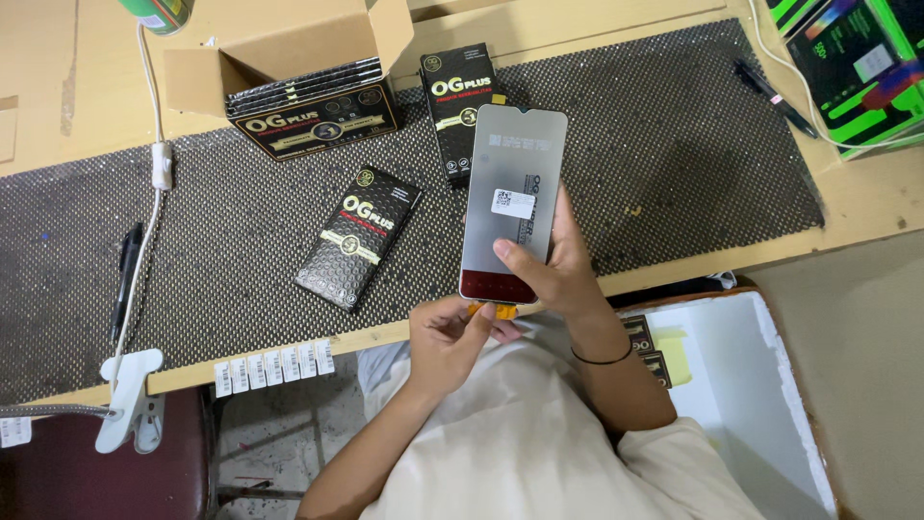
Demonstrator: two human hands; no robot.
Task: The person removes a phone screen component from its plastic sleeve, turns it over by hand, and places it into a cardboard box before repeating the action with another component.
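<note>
My right hand [553,270] holds a grey phone screen panel [512,173] upright over the front edge of the mat, thumb pressed on its lower face. A small white sticker [512,202] sits on the panel. My left hand [450,337] pinches the orange flex strip [478,309] at the panel's bottom edge. A slim black box [358,237] lies on the dark mat [241,241] just left of the panel. Another black box [458,101] lies behind the panel.
An open cardboard carton [289,48] with several black boxes [313,116] stands at the back left. A white cable [154,193], a black pen [125,279] and a white clamp [130,400] are at left. A white foam bin [751,385] sits at my right. Green boxes [857,67] stand at the far right.
</note>
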